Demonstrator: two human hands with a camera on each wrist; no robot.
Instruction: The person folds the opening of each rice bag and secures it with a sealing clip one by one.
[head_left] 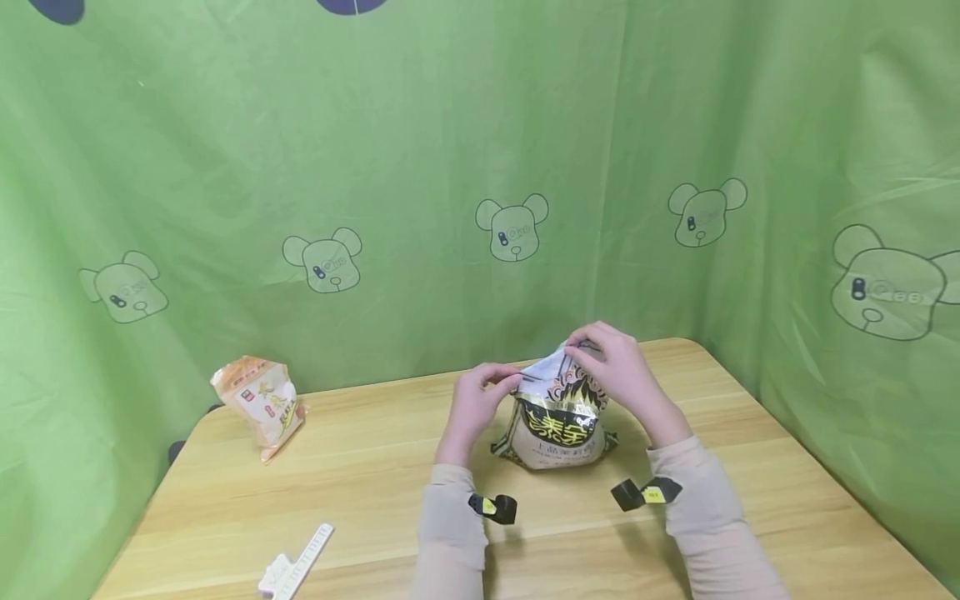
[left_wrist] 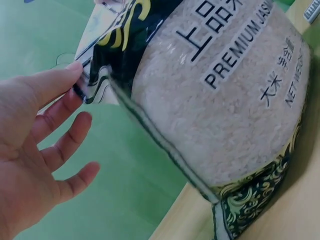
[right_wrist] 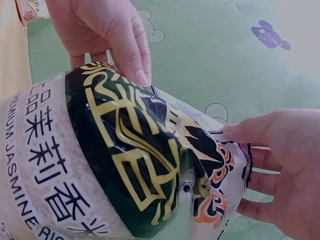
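Plump, dark-banded, clear-windowed plastic rice bag (head_left: 562, 452) stood on pale wooden surface (head_left: 360, 475); raised top pinched by left hand (head_left: 477, 398) and right hand (head_left: 619, 367). Work judged unfinished: no fastening seen on top; white bar-shaped clip (head_left: 298, 568) untouched, well apart.

Looks like a plump rice bag (head_left: 558, 427), see-through below, with a dark band, yellow characters and "Premium Jasmine Rice" lettering. Stands upright on the tabletop (head_left: 375, 475), creased at the whitish top, pinched there by the left hand (head_left: 476, 400) and right hand (head_left: 621, 365).
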